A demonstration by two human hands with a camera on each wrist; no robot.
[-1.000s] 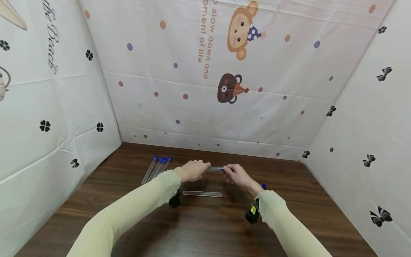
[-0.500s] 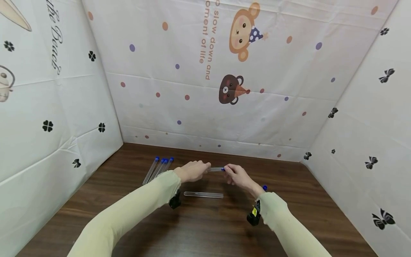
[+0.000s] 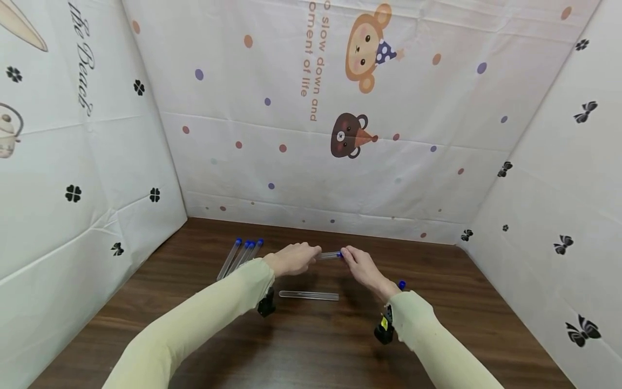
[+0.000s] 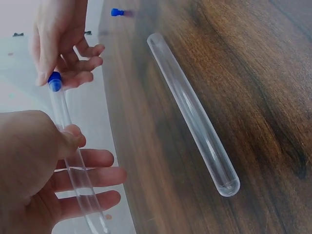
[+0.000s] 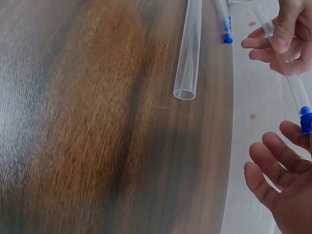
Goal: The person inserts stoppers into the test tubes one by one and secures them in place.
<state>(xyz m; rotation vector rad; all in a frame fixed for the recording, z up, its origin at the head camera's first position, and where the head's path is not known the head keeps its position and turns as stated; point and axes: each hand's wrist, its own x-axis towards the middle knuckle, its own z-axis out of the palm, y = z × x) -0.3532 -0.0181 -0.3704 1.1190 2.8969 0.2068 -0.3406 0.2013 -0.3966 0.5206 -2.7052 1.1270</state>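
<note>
In the head view my left hand (image 3: 293,259) holds a clear test tube (image 3: 329,255) above the back of the table, between thumb and fingers. A blue stopper (image 4: 55,82) sits in the tube's end. My right hand (image 3: 363,268) pinches that stopper with thumb and index finger, its other fingers apart, as the right wrist view shows. Below the hands, a second test tube (image 4: 195,117) lies on the table with its open rim bare. Beyond it, near my right wrist, is a loose blue stopper (image 4: 117,12), partly covered by the wrist in the head view.
Several test tubes with blue stoppers (image 3: 228,260) lie side by side at the back left, partly behind my left forearm. The dark wooden table (image 3: 311,346) is bounded by white printed cloth walls (image 3: 291,167) at the back and both sides.
The right hand's fingers have shifted on the stopper, and its lower fingers show less beneath it in the head view. The left hand keeps its hold on the tube.
</note>
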